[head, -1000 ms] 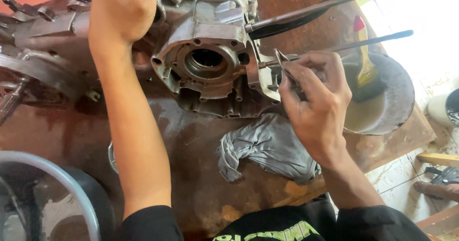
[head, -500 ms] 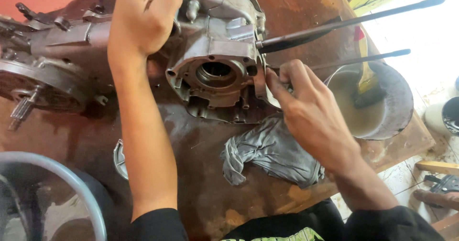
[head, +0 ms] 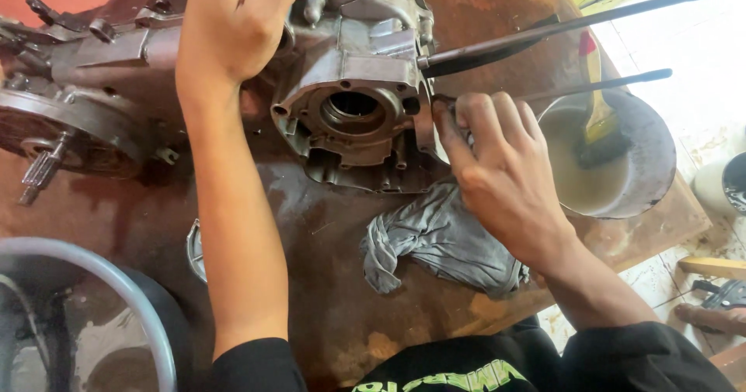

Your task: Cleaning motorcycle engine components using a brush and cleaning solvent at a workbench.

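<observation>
Two bare hands work on a grey metal engine casing (head: pixel 350 104) lying on a rusty brown bench (head: pixel 311 283). The left hand (head: pixel 237 23) rests closed on the casing's top; what its grip holds cannot be told. The right hand (head: pixel 497 174) presses against the casing's right edge, fingers curled together on it. Just below this grip lies a crumpled grey rag (head: pixel 435 240). To its right stands a metal bowl (head: pixel 653 159) of cloudy liquid with a yellow-handled brush (head: pixel 594 104) in it. Two dark rods (head: pixel 559 31) stick out from the casing above the grip.
</observation>
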